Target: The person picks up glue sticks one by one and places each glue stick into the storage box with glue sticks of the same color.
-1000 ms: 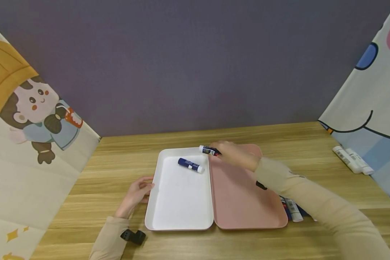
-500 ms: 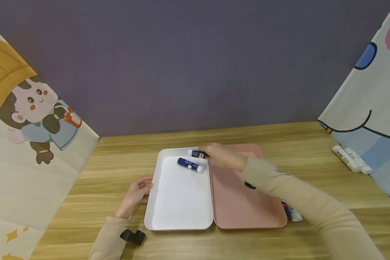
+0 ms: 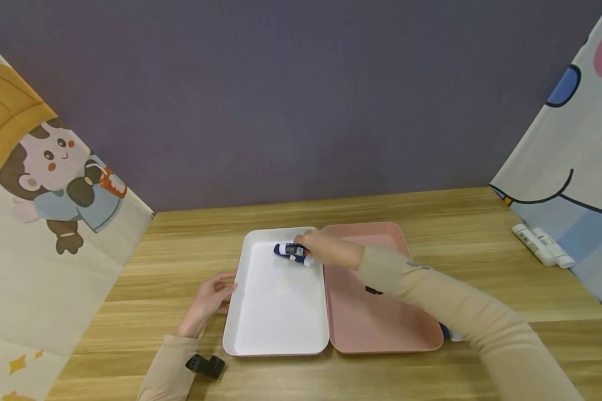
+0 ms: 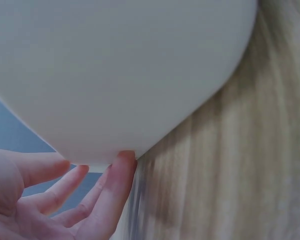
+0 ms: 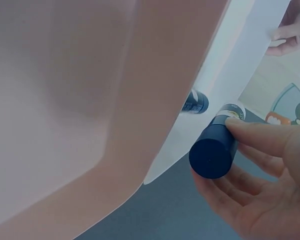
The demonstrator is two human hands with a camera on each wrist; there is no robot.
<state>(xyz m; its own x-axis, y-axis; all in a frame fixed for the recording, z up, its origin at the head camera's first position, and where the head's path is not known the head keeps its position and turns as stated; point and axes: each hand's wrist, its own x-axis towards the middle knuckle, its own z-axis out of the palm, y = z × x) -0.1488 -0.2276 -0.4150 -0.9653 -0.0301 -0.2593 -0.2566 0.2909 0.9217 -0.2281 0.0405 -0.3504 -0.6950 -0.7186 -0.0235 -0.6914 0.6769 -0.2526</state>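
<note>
My right hand (image 3: 328, 248) pinches a dark blue glue stick (image 5: 214, 147) with a white end between thumb and fingers, above the far right part of the white tray (image 3: 278, 312). Another dark blue glue stick (image 5: 196, 101) lies in that tray, partly covered by the held one in the head view. At the tray's left side is my left hand (image 3: 210, 298), its spread fingertips touching the edge; the left wrist view shows these fingers (image 4: 102, 205) against the wall.
A pink tray (image 3: 376, 312) stands directly right of the white one, under my right forearm. Beyond its right edge, dark blue and white tubes (image 3: 454, 335) are mostly hidden by the sleeve. Two white tubes (image 3: 534, 245) lie at the table's right edge. A grey-purple panel (image 3: 311, 111) rises behind.
My right hand has moved left and slightly nearer with the glue stick, from over the seam of the trays to over the one in the white tray. My left hand stays put.
</note>
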